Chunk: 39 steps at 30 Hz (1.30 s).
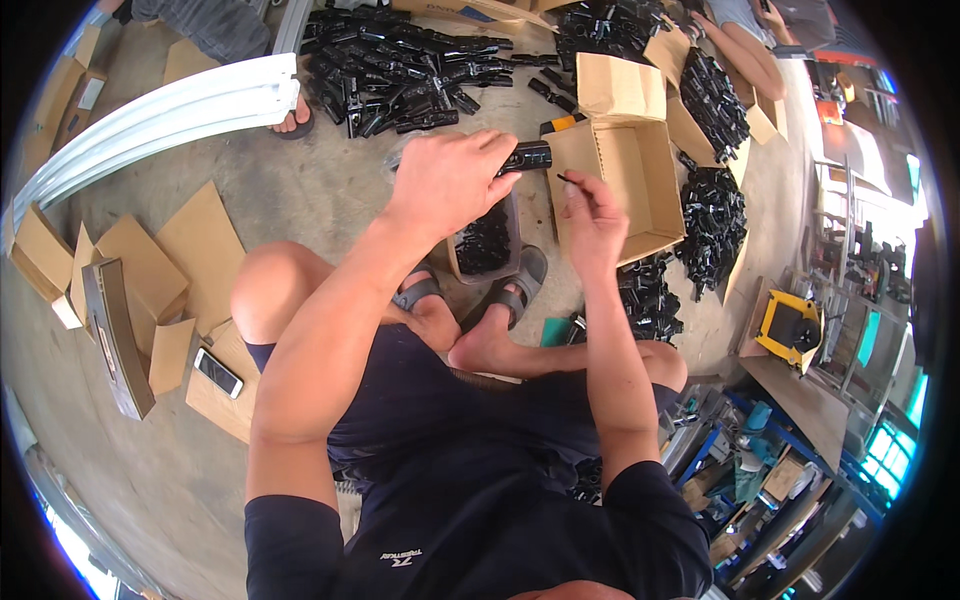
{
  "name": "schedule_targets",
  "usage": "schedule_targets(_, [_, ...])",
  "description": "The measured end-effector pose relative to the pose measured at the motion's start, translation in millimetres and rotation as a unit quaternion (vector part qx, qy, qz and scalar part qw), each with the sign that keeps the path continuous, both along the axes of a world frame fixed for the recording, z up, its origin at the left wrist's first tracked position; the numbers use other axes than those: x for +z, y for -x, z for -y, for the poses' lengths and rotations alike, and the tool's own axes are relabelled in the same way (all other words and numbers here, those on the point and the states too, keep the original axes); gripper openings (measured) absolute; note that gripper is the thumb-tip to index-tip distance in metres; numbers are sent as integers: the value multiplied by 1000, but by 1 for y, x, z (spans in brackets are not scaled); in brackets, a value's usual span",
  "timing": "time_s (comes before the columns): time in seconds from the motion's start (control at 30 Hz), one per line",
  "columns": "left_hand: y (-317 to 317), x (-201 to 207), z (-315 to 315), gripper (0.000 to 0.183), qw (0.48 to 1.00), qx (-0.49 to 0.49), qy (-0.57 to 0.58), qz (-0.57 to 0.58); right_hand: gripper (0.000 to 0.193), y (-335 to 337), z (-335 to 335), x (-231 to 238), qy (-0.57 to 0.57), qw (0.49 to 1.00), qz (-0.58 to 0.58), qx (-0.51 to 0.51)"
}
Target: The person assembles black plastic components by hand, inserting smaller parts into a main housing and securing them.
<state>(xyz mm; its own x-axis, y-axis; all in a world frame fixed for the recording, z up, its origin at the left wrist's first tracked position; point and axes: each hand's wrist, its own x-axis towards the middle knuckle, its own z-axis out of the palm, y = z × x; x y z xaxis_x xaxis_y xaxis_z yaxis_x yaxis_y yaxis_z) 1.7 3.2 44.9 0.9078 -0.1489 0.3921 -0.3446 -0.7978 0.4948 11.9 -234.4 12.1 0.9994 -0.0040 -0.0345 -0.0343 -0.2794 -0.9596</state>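
Note:
My left hand (450, 180) is closed around a glossy black tubular part (528, 157), held level with its end sticking out to the right. Just beside that end, my right hand (597, 225) pinches a small dark piece (565, 179) between thumb and fingertips; the piece is too small to name. The two hands are apart. Below them, between my sandalled feet, stands a translucent plastic tub (517, 225) full of small black pieces. An open cardboard box (625, 150) is just right of my right hand.
Black parts lie in a large pile (400, 75) ahead and in heaps (712, 215) at right. Long white metal lengths (200, 110) reach in from the left, above flattened cardboard (200, 250) and a phone (218, 374). Other people sit opposite; one's arm (745, 55) shows at upper right.

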Motion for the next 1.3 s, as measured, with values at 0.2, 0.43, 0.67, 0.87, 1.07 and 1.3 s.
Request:
schedule_targets(0.2, [4, 11, 18, 36, 995, -21, -57, -80, 14, 11, -14, 71, 40, 985, 146, 80])
schedule_targets(0.43, [8, 11, 23, 32, 995, -31, -50, -77, 14, 3, -31, 69, 198, 919, 306, 152])
schedule_targets(0.67, [8, 7, 19, 26, 993, -31, -62, -99, 17, -4, -39, 55, 252, 877, 364, 185])
schedule_targets(0.87, [7, 4, 15, 22, 993, -37, -45, -103, 18, -6, -45, 48, 289, 866, 360, 190])
schedule_targets(1.07, [5, 5, 13, 21, 991, -34, -53, -115, 23, -5, -50, 51, 315, 866, 338, 191])
schedule_targets(1.3, [7, 11, 12, 34, 990, -8, 6, -143, 43, -5, -25, 60, 182, 970, 108, 119])
